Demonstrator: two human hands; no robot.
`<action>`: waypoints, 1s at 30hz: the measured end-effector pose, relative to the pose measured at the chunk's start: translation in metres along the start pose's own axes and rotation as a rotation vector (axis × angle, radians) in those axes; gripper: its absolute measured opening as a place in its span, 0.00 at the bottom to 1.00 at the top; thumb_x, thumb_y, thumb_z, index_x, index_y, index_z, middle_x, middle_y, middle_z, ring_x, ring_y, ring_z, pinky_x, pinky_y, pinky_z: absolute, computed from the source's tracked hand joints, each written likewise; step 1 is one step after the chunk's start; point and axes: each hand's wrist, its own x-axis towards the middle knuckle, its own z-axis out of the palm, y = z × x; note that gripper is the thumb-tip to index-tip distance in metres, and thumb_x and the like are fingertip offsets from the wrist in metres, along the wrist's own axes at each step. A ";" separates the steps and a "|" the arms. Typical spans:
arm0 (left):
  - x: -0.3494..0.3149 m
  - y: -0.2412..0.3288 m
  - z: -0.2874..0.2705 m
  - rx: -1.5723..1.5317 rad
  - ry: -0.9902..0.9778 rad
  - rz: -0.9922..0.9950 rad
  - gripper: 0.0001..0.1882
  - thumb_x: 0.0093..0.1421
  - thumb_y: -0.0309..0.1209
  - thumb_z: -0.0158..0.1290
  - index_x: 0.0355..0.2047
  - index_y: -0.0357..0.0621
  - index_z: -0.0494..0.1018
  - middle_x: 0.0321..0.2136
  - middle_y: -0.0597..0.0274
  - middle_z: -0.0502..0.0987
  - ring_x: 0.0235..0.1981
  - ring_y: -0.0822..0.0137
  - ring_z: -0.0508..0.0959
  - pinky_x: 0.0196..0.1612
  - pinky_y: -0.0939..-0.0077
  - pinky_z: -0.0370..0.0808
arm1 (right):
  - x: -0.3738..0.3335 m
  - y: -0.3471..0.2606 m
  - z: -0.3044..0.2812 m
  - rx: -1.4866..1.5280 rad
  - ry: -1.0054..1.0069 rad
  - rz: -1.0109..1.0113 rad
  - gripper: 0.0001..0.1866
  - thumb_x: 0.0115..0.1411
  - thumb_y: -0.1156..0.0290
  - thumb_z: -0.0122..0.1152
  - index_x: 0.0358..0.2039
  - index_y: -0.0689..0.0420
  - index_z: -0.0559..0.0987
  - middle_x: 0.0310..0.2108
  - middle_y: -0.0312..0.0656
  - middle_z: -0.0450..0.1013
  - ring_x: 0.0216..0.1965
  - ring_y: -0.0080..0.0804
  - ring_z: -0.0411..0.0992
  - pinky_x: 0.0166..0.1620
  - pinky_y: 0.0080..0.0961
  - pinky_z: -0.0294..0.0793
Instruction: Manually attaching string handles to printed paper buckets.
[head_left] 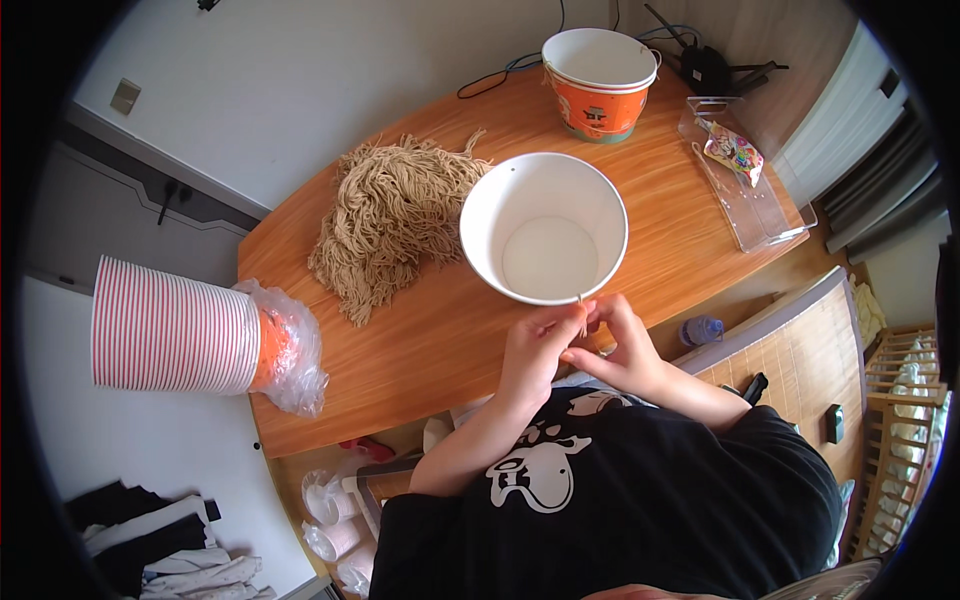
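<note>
A large white paper bucket (490, 215) is tipped toward me at the table's near edge, its open mouth facing up. Both hands meet at its near rim. My left hand (540, 350) pinches a thin beige cord (583, 325) between thumb and fingertips. Close against it, my right hand (625, 350) has its fingers curled at the same cord, just outside the rim. Fingers cover most of the cord there. Behind and left of the bucket lies a big tangled heap of beige cords (400, 210).
An orange-printed bucket stack with cord handles (600, 105) stands at the back. A clear plastic tray (745, 215) holds a colourful packet at the right. Nested buckets in plastic wrap (180, 325) jut past the table's left edge. A black router (705, 70) sits in the far corner.
</note>
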 end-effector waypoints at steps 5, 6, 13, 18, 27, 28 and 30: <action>-0.022 0.020 -0.002 0.018 -0.048 -0.019 0.10 0.65 0.30 0.58 0.41 0.35 0.80 0.32 0.65 0.81 0.33 0.79 0.77 0.40 0.81 0.74 | 0.010 -0.014 -0.023 0.107 -0.572 -0.025 0.02 0.64 0.75 0.59 0.36 0.59 0.76 0.32 0.44 0.74 0.33 0.36 0.75 0.39 0.30 0.73; -0.026 0.024 -0.005 0.059 -0.021 -0.007 0.10 0.65 0.30 0.58 0.41 0.35 0.80 0.31 0.66 0.80 0.32 0.80 0.76 0.38 0.82 0.73 | 0.015 -0.024 -0.032 0.188 -0.712 0.022 0.03 0.66 0.75 0.57 0.35 0.60 0.76 0.31 0.43 0.74 0.33 0.36 0.75 0.39 0.31 0.72; -0.049 0.059 -0.047 0.246 0.044 0.156 0.05 0.66 0.27 0.53 0.35 0.39 0.74 0.28 0.71 0.76 0.26 0.83 0.68 0.29 0.88 0.62 | 0.044 -0.068 -0.112 0.396 -0.785 0.072 0.15 0.72 0.66 0.50 0.37 0.65 0.78 0.33 0.45 0.76 0.35 0.38 0.74 0.39 0.29 0.72; -0.063 0.097 -0.093 0.326 0.029 0.032 0.06 0.63 0.28 0.52 0.30 0.38 0.73 0.25 0.69 0.74 0.24 0.80 0.67 0.28 0.85 0.62 | 0.069 -0.059 -0.127 0.202 -0.535 0.093 0.15 0.71 0.65 0.52 0.31 0.62 0.75 0.30 0.40 0.74 0.33 0.27 0.70 0.38 0.24 0.69; -0.044 0.125 -0.155 0.380 0.069 0.065 0.13 0.62 0.36 0.51 0.26 0.40 0.72 0.22 0.71 0.70 0.27 0.79 0.67 0.31 0.84 0.60 | 0.087 -0.004 -0.067 0.384 -0.405 0.260 0.20 0.74 0.58 0.44 0.30 0.59 0.73 0.25 0.29 0.62 0.26 0.17 0.56 0.31 0.18 0.57; -0.039 0.123 -0.154 0.359 0.121 0.165 0.16 0.67 0.38 0.49 0.35 0.36 0.75 0.25 0.71 0.70 0.29 0.79 0.67 0.33 0.84 0.60 | 0.083 0.001 -0.062 0.407 -0.422 0.279 0.20 0.74 0.58 0.44 0.30 0.59 0.74 0.25 0.29 0.62 0.26 0.17 0.56 0.31 0.18 0.57; -0.032 0.120 -0.138 0.276 0.355 0.421 0.17 0.69 0.37 0.47 0.47 0.34 0.74 0.30 0.70 0.71 0.30 0.78 0.67 0.35 0.83 0.61 | 0.069 0.009 -0.051 0.432 -0.414 0.331 0.20 0.74 0.57 0.45 0.32 0.59 0.75 0.26 0.28 0.63 0.27 0.17 0.57 0.32 0.17 0.57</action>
